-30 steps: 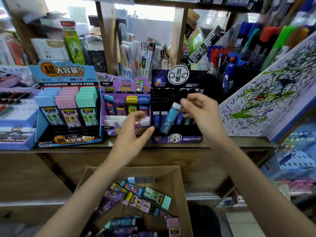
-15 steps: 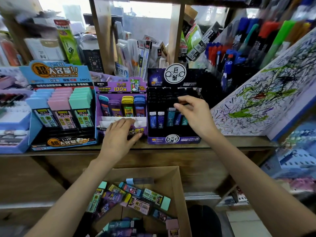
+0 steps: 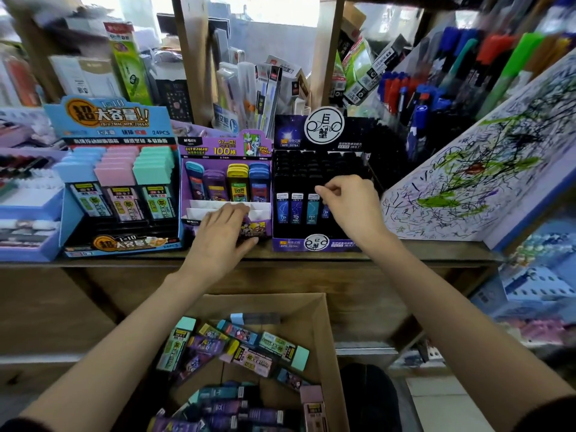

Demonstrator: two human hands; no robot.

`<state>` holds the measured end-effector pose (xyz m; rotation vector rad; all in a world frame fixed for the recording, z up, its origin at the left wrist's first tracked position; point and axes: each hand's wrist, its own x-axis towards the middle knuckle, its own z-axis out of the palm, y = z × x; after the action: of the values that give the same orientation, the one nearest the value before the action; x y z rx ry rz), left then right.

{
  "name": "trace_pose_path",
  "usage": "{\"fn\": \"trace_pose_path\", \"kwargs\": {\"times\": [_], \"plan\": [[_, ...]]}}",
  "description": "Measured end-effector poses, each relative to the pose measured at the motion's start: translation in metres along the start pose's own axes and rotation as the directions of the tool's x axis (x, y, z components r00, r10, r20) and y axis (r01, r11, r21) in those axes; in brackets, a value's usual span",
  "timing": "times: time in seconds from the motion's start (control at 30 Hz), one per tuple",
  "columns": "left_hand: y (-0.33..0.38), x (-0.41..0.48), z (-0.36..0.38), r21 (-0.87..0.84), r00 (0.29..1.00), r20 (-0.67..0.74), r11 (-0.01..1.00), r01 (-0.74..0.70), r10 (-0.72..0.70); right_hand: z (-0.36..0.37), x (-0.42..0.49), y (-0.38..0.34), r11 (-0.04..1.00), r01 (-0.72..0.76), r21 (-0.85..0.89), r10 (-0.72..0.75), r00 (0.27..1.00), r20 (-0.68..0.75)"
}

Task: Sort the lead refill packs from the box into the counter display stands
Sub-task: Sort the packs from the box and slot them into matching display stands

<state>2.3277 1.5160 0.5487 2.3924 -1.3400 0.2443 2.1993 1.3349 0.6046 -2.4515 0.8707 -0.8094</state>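
Three display stands line the wooden counter: a blue stand (image 3: 118, 132) with blue, pink and green packs, a purple stand (image 3: 224, 145) with coloured packs, and a dark stand (image 3: 314, 244) with blue lead refill packs (image 3: 296, 210) in its front row. My right hand (image 3: 352, 210) is at the dark stand's front row, thumb and forefinger pinching the top of a blue pack (image 3: 325, 211) that it mostly hides. My left hand (image 3: 223, 238) rests flat on the purple stand's front lip, holding nothing. Below the counter, an open cardboard box (image 3: 325, 325) holds several mixed packs (image 3: 249, 344).
A scribbled test board (image 3: 473, 182) leans close on the right of the dark stand. Markers and pens (image 3: 420, 98) stand behind it. A blue tray of erasers (image 3: 28, 213) sits at far left. Packaged goods fill the shelf behind the stands.
My right hand has carried a teal-blue pack down into the dark stand's front row. My left hand has dropped from mid-air onto the purple stand's front.
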Motion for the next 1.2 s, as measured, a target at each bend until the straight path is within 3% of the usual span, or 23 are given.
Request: {"fn": "trace_pose_path", "kwargs": {"times": [0.07,0.2,0.27,0.37,0.43,0.57,0.63,0.7,0.77,0.87,0.93,1.03,1.2], "plan": [[0.001,-0.011,-0.005,-0.023,0.999,-0.052,1.0,-0.012,0.011,-0.007,-0.006,-0.002,0.988,0.005,-0.153,-0.004,1.0,0.008],[-0.004,-0.055,-0.012,-0.039,0.977,-0.197,0.995,-0.092,0.082,-0.015,-0.039,0.002,0.983,0.162,-0.087,-0.16,0.987,0.027],[-0.012,-0.085,-0.006,-0.072,0.99,-0.124,0.994,-0.084,0.074,-0.012,-0.064,0.006,0.977,0.215,0.011,-0.215,0.971,0.108],[-0.028,-0.132,0.017,-0.159,0.993,0.112,0.987,-0.023,0.041,0.007,-0.105,0.016,0.97,0.226,0.09,-0.243,0.918,0.313],[-0.04,-0.16,0.041,-0.238,0.958,0.288,0.968,0.079,-0.008,0.03,-0.133,0.027,0.975,0.202,0.094,-0.222,0.849,0.48],[-0.061,-0.204,0.088,-0.332,0.811,0.584,0.903,0.274,-0.032,0.088,-0.187,0.051,0.995,0.077,0.055,-0.093,0.658,0.747],[-0.07,-0.223,0.107,-0.294,0.757,0.653,0.92,0.259,-0.005,0.114,-0.215,0.064,0.997,0.07,-0.017,-0.022,0.518,0.855],[-0.077,-0.235,0.122,-0.149,0.677,0.735,0.971,0.187,-0.017,0.135,-0.24,0.076,0.99,0.128,-0.054,0.0,0.39,0.921],[-0.085,-0.238,0.13,0.022,0.574,0.815,0.994,0.11,-0.081,0.152,-0.261,0.083,0.982,0.182,-0.053,-0.013,0.344,0.939],[-0.094,-0.238,0.136,0.062,0.473,0.873,0.989,0.133,-0.119,0.17,-0.277,0.088,0.971,0.221,-0.09,0.011,0.332,0.943],[-0.097,-0.24,0.14,0.068,0.457,0.88,0.986,0.149,-0.13,0.178,-0.278,0.088,0.953,0.28,-0.119,0.018,0.338,0.941],[-0.1,-0.242,0.146,0.067,0.507,0.85,0.984,0.162,-0.142,0.186,-0.278,0.089,0.939,0.326,-0.109,-0.026,0.384,0.923],[-0.108,-0.239,0.15,-0.015,0.646,0.735,0.947,0.321,-0.208,0.193,-0.276,0.094,0.968,0.243,-0.07,-0.057,0.479,0.876]]}}
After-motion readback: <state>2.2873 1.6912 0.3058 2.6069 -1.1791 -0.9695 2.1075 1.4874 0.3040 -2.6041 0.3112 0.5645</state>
